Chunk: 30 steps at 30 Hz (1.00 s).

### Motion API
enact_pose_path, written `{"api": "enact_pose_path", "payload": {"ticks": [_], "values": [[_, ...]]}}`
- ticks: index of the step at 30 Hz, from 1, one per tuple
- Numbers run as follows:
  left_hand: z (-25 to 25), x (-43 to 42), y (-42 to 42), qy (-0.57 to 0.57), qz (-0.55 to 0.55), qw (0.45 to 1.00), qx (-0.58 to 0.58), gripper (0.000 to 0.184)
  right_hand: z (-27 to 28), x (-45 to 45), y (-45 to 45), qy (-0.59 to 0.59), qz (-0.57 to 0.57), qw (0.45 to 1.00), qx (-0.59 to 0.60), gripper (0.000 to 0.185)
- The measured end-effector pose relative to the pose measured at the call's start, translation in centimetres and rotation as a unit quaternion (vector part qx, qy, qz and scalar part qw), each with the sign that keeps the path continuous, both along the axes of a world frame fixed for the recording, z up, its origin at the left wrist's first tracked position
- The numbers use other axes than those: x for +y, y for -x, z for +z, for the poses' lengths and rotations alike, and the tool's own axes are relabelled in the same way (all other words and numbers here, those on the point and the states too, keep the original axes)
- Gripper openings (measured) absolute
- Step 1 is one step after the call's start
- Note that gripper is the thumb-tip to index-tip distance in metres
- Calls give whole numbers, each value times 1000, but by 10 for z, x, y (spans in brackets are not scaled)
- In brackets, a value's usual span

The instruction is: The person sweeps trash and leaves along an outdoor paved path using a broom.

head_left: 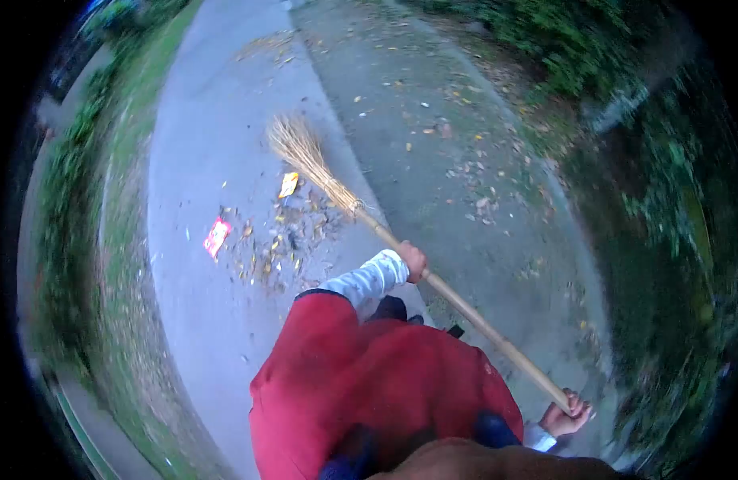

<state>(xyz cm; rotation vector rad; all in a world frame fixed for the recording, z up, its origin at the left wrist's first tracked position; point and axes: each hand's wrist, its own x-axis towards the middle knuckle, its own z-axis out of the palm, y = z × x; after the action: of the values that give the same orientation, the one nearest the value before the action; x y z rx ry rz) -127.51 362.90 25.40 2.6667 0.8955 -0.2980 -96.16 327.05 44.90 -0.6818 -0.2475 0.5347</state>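
A straw broom [311, 160] with a long bamboo handle lies diagonally across the view, its bristles at the upper middle over the grey path. My left hand [413, 262], below a pale sleeve, is wrapped round the handle a little behind the bristles. Near the handle's end at the lower right, my right hand [567, 413] has its fingers curled round the bamboo. Beside the bristles sits a yellow wrapper [289, 185]. A red and white wrapper [217, 238] lies farther left, and dry leaves [277, 244] are scattered between and below the two wrappers.
The paved path [201, 120] runs upward, with a darker strip [401, 160] on its right holding more fallen leaves [485, 204]. Grass [133, 168] borders the left side. Green bushes [569, 48] stand on the right. A dark shoe [390, 308] shows in front of the red garment.
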Motion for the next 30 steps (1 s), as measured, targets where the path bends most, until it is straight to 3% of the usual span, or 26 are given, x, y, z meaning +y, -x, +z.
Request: {"api": "enact_pose_path", "payload": {"ticks": [3,5,7,9,11,13,14,19,23,25,27,29,30], "values": [[31,5,-2,-30,79,996,-36,17,22,62,-84,-42,94,994,-45,21],[27,-12,-3,-39,158,985,-63,20,30,112,-141,-197,310,930,-3,16],[42,-18,-3,-41,194,977,-81,22,53,177,-168,-96,257,957,-92,14],[39,-30,0,23,231,968,-92,23,80,253,-168,62,160,984,-46,19],[35,-37,9,68,285,949,-118,23,81,339,-174,-73,442,892,-63,12],[28,-55,14,103,353,916,-161,21,72,417,-163,-18,473,879,-50,14],[22,-63,13,128,400,901,-104,25,68,451,-144,-4,519,855,-25,15],[-8,-99,-4,226,564,785,-125,33,46,548,-43,41,679,733,-24,17],[-56,-69,-95,207,488,835,-149,32,66,575,-110,111,620,772,-88,13],[-48,-13,-151,167,448,853,-208,28,109,571,-178,68,598,793,-94,7],[-43,52,-196,76,332,907,-246,23,156,542,-233,11,543,824,-163,8],[-50,114,-227,20,259,927,-269,22,172,506,-277,-13,454,867,-205,7],[-44,143,-234,5,246,934,-258,23,173,489,-290,-44,462,859,-218,9]]}}
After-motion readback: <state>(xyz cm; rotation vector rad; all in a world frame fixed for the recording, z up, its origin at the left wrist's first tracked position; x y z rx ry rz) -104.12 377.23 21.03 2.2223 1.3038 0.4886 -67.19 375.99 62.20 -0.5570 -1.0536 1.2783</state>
